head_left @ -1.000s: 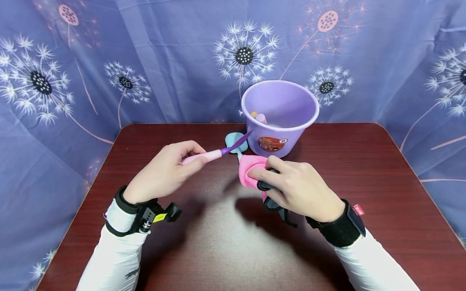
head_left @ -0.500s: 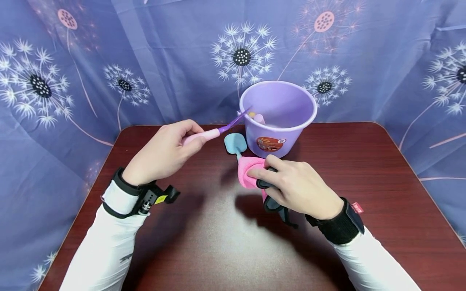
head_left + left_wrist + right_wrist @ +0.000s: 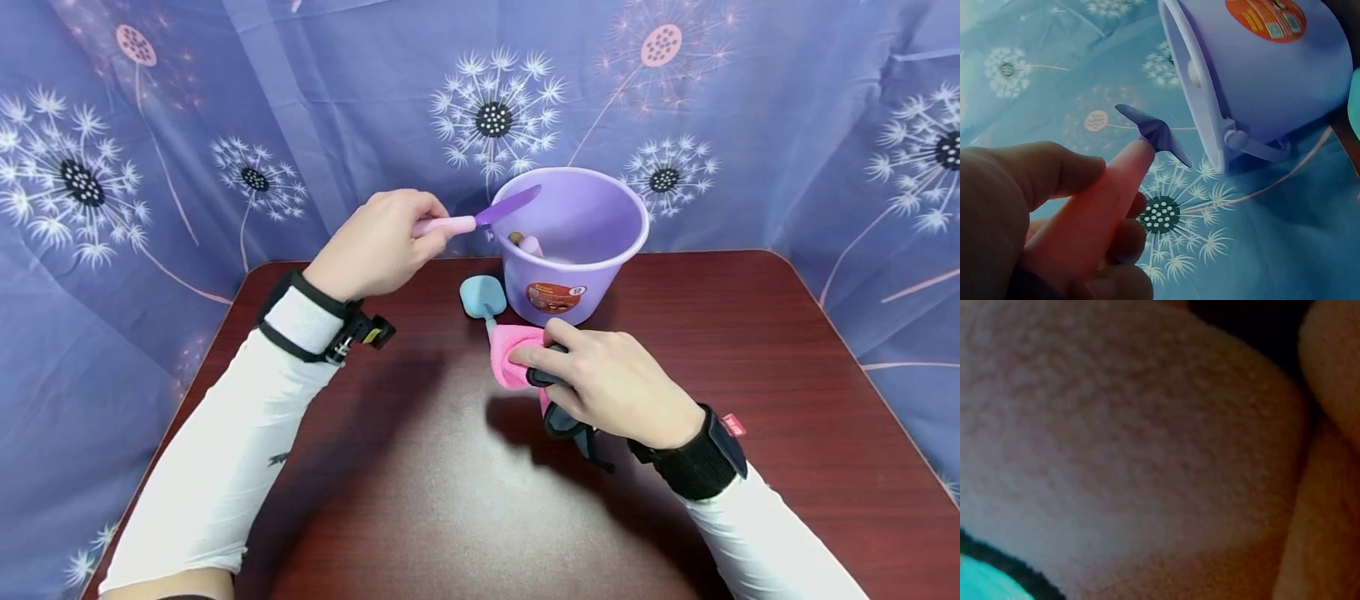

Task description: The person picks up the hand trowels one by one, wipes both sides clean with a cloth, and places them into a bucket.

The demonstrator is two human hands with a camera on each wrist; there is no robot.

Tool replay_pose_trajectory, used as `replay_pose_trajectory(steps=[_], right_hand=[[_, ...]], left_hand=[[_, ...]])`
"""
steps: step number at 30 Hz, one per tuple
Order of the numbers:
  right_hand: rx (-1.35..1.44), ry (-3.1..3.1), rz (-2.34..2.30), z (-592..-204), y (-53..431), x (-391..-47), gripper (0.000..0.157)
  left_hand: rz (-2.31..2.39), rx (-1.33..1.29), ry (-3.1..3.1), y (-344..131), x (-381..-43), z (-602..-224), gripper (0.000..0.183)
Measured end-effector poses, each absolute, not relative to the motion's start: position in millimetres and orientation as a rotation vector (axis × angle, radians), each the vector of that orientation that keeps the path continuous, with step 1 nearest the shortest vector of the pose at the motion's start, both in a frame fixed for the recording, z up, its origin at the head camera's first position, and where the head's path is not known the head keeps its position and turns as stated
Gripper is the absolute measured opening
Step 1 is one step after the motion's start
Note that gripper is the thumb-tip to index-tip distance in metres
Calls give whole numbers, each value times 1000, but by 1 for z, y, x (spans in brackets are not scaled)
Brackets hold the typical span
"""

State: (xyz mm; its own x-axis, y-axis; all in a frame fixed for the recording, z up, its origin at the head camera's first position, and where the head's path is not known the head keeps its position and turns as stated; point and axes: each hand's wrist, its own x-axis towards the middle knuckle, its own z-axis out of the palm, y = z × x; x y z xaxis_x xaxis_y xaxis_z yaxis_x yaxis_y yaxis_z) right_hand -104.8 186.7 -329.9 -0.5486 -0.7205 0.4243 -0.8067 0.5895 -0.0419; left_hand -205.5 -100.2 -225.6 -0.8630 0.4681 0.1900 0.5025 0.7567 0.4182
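The left hand grips the pink handle of a purple-bladed tool between the thumb and curled fingers. The tool points forward and to the right of that hand; in the left wrist view, the blade stands apart from the rim of a lilac bucket. The bucket sits upright on the table, to the right of the left hand and ahead of the right hand. A pale pink piece and a brown piece show inside, on the side nearest the left hand. The right hand grips a pink fabric item with black-edged trim. A light blue paddle-shaped head extends ahead and left of the right hand, near the bucket; its stem meets the pink fabric, but the blurred right wrist view does not confirm whether it continues inside.
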Motion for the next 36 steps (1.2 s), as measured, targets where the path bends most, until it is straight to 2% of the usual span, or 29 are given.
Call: replay_pose_trajectory(steps=[6,12,28,36], right_hand=[[1234,-2454,325,-330,186,-104,46],[1238,-2456,324,-330,186,-103,44],[1249,-2473,295,-329,185,-99,42],[1255,-2464,285,-330,183,-99,40]], left_hand=[[-607,-815,-2947,-83,-226,-217,25],[-541,-863,-2983,-59,-240,-212,32],[-160,-890,-3122,25,-251,-213,37],[-26,-861,-3046,50,-252,-226,21]])
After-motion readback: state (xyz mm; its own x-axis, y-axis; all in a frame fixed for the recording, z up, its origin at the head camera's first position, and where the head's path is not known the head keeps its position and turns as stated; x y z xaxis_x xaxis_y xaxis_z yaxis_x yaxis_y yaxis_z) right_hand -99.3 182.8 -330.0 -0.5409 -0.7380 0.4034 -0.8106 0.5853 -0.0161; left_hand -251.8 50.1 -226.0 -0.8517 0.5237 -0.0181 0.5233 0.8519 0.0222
